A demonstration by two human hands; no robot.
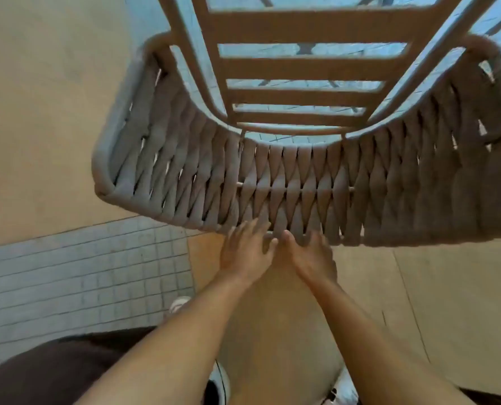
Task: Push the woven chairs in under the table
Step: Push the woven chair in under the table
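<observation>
Soft, even daylight fills the head view — bright but muted, with no hard shadows and no glare on the beige stone floor (44, 118). The upper part of the frame has a cool blue cast, the lower part a warm tan one. The whole picture is slightly soft, and the curved grey woven-rope chair back (287, 182) bows strongly from wide-angle distortion. Dark brown fabric (53, 372) at the bottom left corner is dim and blurred — detail is lost there.

Woven chair (302, 182) stands on tan-and-tiled floor (53, 141).
</observation>
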